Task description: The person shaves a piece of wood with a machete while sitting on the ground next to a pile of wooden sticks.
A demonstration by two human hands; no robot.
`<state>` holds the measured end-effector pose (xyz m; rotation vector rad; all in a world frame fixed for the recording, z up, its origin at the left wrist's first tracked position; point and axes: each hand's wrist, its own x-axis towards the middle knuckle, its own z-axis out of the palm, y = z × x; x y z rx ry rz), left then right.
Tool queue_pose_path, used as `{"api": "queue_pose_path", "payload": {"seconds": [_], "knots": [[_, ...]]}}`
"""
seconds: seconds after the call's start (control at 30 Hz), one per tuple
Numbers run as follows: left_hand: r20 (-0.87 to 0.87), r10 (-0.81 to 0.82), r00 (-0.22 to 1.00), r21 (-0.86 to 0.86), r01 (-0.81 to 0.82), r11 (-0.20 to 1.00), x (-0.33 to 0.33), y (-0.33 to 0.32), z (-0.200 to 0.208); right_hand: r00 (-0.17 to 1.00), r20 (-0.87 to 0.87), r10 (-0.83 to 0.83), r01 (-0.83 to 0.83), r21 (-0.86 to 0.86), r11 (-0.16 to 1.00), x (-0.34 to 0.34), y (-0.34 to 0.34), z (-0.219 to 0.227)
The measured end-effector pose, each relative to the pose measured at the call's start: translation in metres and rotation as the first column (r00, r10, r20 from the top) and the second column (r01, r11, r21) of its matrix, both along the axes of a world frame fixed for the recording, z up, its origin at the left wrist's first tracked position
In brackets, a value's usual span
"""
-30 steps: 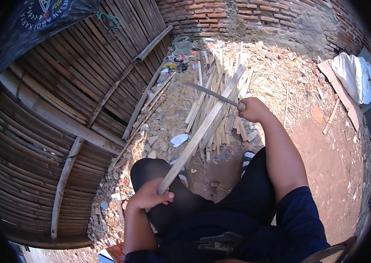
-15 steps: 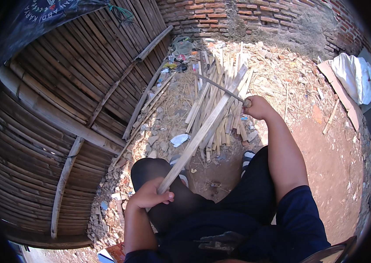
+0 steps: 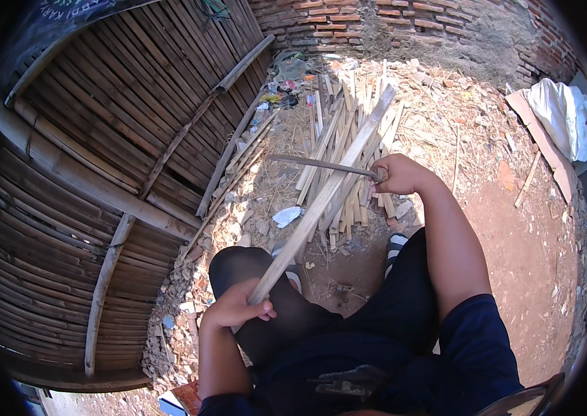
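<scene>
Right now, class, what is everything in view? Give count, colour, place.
Wooden slat: one, pale tan, slanting across centre
Long-bladed knife: one, grey, crossing the slat
Wood strips: many, tan and grey, piled ahead
Brick wall: one, reddish and grey, top
Bamboo wall: one, brown, left
Printed sheet: one, dark, top left
Sack: one, white, upper right
Flat board: one, brown, beside sack
Crumpled scrap: one, white, left of strips
Rubble: uncounted, grey and reddish, around strips
Trousers: one pair, black, lower centre
Shirt: one, navy, bottom
Sandals: two, dark and white, centre
Left grip: one, bare, slat's near end
Right grip: one, bare, on the knife
</scene>
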<state>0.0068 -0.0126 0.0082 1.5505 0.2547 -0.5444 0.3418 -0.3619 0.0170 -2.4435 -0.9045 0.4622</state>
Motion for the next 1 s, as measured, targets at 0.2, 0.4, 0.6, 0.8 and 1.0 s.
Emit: {"api": "queue_pose_path", "payload": {"seconds": [0.2, 0.4, 0.6, 0.8, 1.0], "knots": [[-0.011, -0.039, 0.999, 0.138, 0.040, 0.990, 0.006, -0.008, 0.003, 0.933, -0.017, -0.360, 0.360, 0.092, 0.928, 0.028, -0.022, -0.019], [-0.013, 0.029, 0.999, 0.007, -0.029, 1.000, -0.002, -0.003, 0.000, 0.998, 0.048, 0.044, -0.043, -0.024, 0.999, -0.014, 0.002, 0.013], [-0.002, 0.009, 1.000, 0.022, -0.008, 1.000, 0.000, -0.002, 0.000, 1.000, 0.017, 0.009, -0.009, -0.026, 1.000, -0.001, 0.002, 0.001], [-0.023, -0.045, 0.999, 0.170, 0.048, 0.984, 0.005, -0.008, 0.003, 0.942, 0.058, -0.332, 0.335, -0.053, 0.941, 0.018, -0.012, -0.010], [-0.012, 0.008, 1.000, 0.011, -0.008, 1.000, -0.001, -0.002, 0.002, 0.999, 0.022, 0.031, -0.030, -0.016, 0.999, -0.013, -0.001, 0.007]]}}
